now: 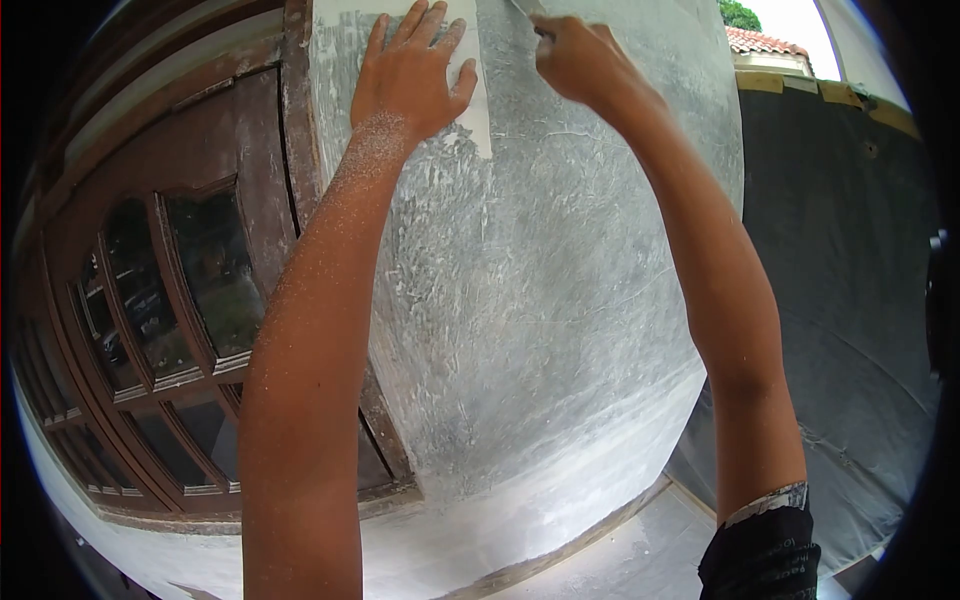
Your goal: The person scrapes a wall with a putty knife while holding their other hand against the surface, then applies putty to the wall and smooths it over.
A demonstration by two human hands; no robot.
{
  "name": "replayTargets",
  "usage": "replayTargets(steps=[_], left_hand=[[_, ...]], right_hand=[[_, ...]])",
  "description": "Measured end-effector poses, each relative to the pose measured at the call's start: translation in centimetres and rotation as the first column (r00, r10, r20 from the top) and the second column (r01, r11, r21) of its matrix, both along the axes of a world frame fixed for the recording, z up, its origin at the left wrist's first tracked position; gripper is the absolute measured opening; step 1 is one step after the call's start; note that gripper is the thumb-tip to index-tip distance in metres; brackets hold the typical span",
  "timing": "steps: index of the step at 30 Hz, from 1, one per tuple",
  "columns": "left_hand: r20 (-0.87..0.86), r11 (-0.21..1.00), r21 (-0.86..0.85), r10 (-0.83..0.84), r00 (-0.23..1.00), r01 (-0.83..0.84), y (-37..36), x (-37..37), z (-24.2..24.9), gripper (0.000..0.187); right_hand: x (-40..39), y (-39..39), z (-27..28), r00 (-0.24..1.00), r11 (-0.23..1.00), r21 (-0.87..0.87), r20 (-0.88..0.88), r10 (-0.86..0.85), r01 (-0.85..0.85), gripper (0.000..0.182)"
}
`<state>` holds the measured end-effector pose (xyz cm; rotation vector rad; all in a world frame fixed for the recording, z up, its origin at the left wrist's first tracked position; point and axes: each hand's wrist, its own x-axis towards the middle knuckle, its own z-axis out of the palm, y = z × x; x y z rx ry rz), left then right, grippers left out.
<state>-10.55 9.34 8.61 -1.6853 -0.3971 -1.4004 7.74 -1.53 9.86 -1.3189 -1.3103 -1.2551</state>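
Note:
My left hand point(415, 75) lies flat against the upper wall with its fingers spread, partly over a white patch point(480, 125). Pale dust speckles that wrist and forearm. Farther right, my right hand point(580, 60) is closed around a scraper point(530, 8), whose thin blade reaches the top edge of the view. Most of its handle is hidden in my fist. Between and below my arms, the grey wall point(540, 260) has a scraped, blotchy surface with whitish streaks.
A brown wooden window frame point(160, 310) with several glass panes stands left of the wall. Dark sheeting point(840, 260) hangs on the right, below a tiled roof point(765, 42). A pale floor point(620, 545) lies at the wall's foot.

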Motion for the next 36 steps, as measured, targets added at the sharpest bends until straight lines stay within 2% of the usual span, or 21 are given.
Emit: replayTargets(steps=[1, 2, 4, 5, 7, 8, 10, 13, 14, 16, 17, 19, 21, 23, 25, 26, 27, 28, 29, 34, 36], left_hand=[[0.004, 1.0, 0.003, 0.006, 1.0, -0.006, -0.2, 0.0, -0.1, 0.056], [0.009, 1.0, 0.0, 0.002, 1.0, -0.002, -0.4, -0.1, -0.3, 0.056], [0.008, 1.0, -0.018, 0.01, 1.0, -0.01, -0.8, -0.1, -0.3, 0.055], [0.005, 1.0, -0.019, 0.01, 1.0, -0.01, -0.5, 0.0, -0.3, 0.055], [-0.002, 1.0, 0.016, -0.011, 1.0, 0.011, 0.0, -0.1, -0.1, 0.055], [-0.007, 1.0, 0.012, -0.01, 1.0, 0.01, 0.0, 0.0, -0.2, 0.055], [0.001, 1.0, 0.001, 0.001, 1.0, -0.001, -0.2, -0.1, -0.1, 0.055], [-0.002, 1.0, -0.015, 0.012, 1.0, -0.012, -0.9, -0.1, -0.4, 0.055], [0.001, 1.0, -0.011, 0.013, 1.0, -0.013, -0.2, 0.3, -0.1, 0.055], [0.13, 0.938, 0.065, 0.33, 0.935, -0.34, 0.6, 1.1, -0.1, 0.057], [0.131, 0.937, 0.066, 0.333, 0.934, -0.344, 0.5, 0.9, 0.0, 0.057], [-0.002, 1.0, 0.016, -0.017, 1.0, 0.017, 0.0, 0.0, -0.1, 0.055], [-0.006, 1.0, 0.0, -0.008, 1.0, 0.008, -0.9, -0.2, -0.4, 0.055], [-0.003, 1.0, -0.017, -0.001, 1.0, 0.001, -0.2, 0.1, -0.4, 0.055], [0.131, 0.964, 0.095, 0.236, 0.963, -0.249, 1.7, 1.2, 0.0, 0.055], [0.13, 0.964, 0.092, 0.236, 0.963, -0.249, 1.1, 0.9, -0.1, 0.055], [0.057, 0.992, 0.061, 0.109, 0.992, -0.113, 0.5, 0.3, 0.0, 0.055], [-0.01, 1.0, 0.022, -0.022, 1.0, 0.022, 0.0, -0.1, 0.1, 0.056], [-0.011, 1.0, 0.019, -0.02, 1.0, 0.021, 0.0, -0.1, 0.0, 0.056], [-0.008, 1.0, 0.009, -0.012, 1.0, 0.012, -0.1, -0.1, 0.1, 0.056], [-0.005, 1.0, 0.009, -0.011, 1.0, 0.011, 0.0, -0.1, 0.1, 0.056]], right_hand=[[-0.6, -0.3, -1.0, 0.993, 0.997, -0.059, -0.107, 0.046, -0.053, 0.044], [-0.4, -0.3, -0.3, 0.994, 0.997, -0.062, -0.103, 0.042, -0.049, 0.044], [0.4, 0.0, 1.9, 0.999, 1.0, -0.009, 0.03, 0.02, -0.02, 0.044], [-0.2, -0.5, 2.3, 0.999, 1.0, -0.01, 0.027, 0.02, -0.02, 0.044], [-1.6, -1.2, 3.6, 0.976, 0.983, -0.13, -0.19, 0.102, -0.128, 0.045], [-0.9, -0.8, 3.0, 0.975, 0.983, -0.132, -0.195, 0.103, -0.13, 0.045], [0.8, 0.2, 1.3, 1.0, 1.0, -0.019, -0.001, -0.003, 0.003, 0.044], [1.3, 0.7, 0.3, 0.998, 0.998, -0.037, -0.045, 0.047, -0.049, 0.045], [1.7, 1.1, 1.6, 0.998, 0.998, -0.033, -0.042, 0.047, -0.049, 0.045], [2.1, 1.5, 4.3, 0.991, 0.996, 0.073, 0.127, 0.038, -0.048, 0.044], [2.3, 1.6, 4.3, 0.991, 0.996, 0.074, 0.128, 0.042, -0.052, 0.044], [2.3, 1.7, 3.7, 0.991, 0.996, 0.076, 0.133, 0.036, -0.047, 0.043], [2.0, 1.4, 2.5, 0.991, 0.996, 0.08, 0.132, 0.031, -0.042, 0.042], [1.3, 0.5, 0.7, 0.999, 0.998, -0.043, 0.01, 0.051, -0.05, 0.043], [2.3, 1.3, 3.6, 0.998, 1.0, -0.008, 0.062, 0.016, -0.015, 0.043], [2.0, 1.2, 4.2, 0.994, 1.0, 0.021, 0.104, -0.018, 0.016, 0.044], [1.8, 0.8, 4.5, 0.995, 1.0, 0.02, 0.102, -0.017, 0.015, 0.044], [-0.4, -1.1, 4.5, 0.998, 0.996, -0.063, -0.02, 0.058, -0.059, 0.045], [-1.8, -2.4, 3.9, 0.981, 0.98, -0.14, -0.151, 0.12, -0.141, 0.046], [-2.9, -3.1, 1.4, 0.944, 0.953, -0.235, -0.31, 0.112, -0.19, 0.045], [-2.5, -3.0, 2.1, 0.929, 0.946, -0.243, -0.351, 0.121, -0.215, 0.045]])
